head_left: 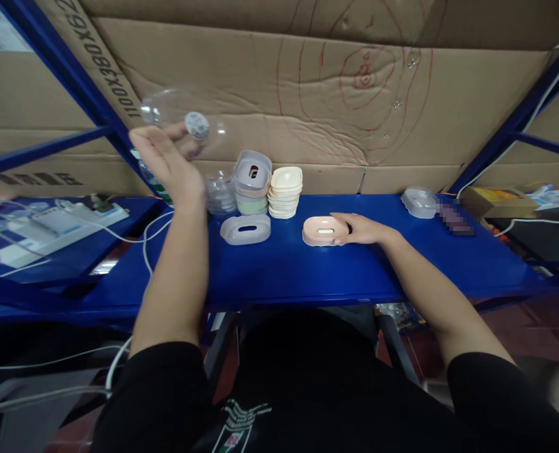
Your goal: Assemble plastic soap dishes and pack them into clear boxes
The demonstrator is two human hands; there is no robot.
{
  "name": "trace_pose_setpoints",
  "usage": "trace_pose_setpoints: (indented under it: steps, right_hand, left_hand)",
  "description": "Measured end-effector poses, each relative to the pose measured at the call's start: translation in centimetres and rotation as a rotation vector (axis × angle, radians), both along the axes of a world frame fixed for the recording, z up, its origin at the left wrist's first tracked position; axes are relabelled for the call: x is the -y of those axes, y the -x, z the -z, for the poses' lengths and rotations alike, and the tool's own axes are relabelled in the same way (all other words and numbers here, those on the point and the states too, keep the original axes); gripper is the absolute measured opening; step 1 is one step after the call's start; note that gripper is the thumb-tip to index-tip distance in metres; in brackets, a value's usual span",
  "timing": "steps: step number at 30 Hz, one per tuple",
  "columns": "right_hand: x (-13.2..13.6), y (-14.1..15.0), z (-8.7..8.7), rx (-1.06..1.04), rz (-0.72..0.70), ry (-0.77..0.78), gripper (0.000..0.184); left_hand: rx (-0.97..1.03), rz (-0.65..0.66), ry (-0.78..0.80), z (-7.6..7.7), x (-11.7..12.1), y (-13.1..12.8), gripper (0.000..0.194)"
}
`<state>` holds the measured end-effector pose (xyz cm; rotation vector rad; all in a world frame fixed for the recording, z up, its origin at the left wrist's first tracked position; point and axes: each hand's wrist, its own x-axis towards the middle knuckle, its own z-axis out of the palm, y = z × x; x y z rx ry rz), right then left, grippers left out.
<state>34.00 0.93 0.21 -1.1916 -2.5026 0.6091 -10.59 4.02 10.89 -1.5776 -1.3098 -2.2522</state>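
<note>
My left hand [170, 157] is raised above the table on the left, its fingers closed on a clear plastic cover [197, 126] with a round printed label. Motion blurs the cover's outline. Down on the table, my right hand [362, 229] grips the right end of a pink oval plastic dish [318, 234] with a slot in its middle. To the left of that dish lies a grey slotted oval piece [230, 233]. Behind stand a stack of grey, pink and green pieces [252, 204], a stack of cream-coloured pieces [285, 195] and clear plastic covers [220, 195].
On the blue table [308, 277], a covered whitish dish [420, 203] sits at the right beside a pixelated patch. A cardboard wall [242, 69] closes the back, between blue frame posts. White cables [146, 242] and a power strip [62, 229] are at the left.
</note>
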Motion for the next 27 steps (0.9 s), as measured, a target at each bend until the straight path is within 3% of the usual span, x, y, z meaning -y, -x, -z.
trace_pose_setpoints:
  steps: [2, 7, 10, 12, 16, 21, 27]
  right_hand:
    - [0.1, 0.0, -0.2, -0.058, 0.031, -0.007, 0.118]
    - [0.8, 0.4, -1.5, -0.274, 0.102, -0.225, 0.137]
    - [1.5, 1.0, -2.2, -0.299, 0.123, -0.317, 0.140]
    - [1.8, 1.3, -2.4, -0.294, 0.114, -0.351, 0.133]
    - [2.2, 1.8, -2.3, -0.276, 0.081, -0.377, 0.115]
    - [2.4, 1.9, -2.2, -0.239, 0.032, -0.384, 0.121]
    - [1.8, 1.3, -2.0, -0.180, 0.020, -0.323, 0.114]
  left_hand:
    - [0.114, 0.174, -0.024, 0.6, 1.8, -3.6, 0.068]
    - [0.220, 0.655, 0.381, 4.7, 5.8, -12.9, 0.054]
    - [0.306, 0.922, 0.528, 7.1, 6.8, -16.0, 0.047]
    - [0.335, 1.023, 0.595, 8.2, 7.0, -16.7, 0.048]
    - [0.359, 1.078, 0.667, 9.6, 6.9, -16.3, 0.050]
    - [0.369, 1.004, 0.693, 10.5, 6.4, -15.8, 0.050]
    - [0.020, 0.837, 0.610, 11.2, 5.3, -15.0, 0.064]
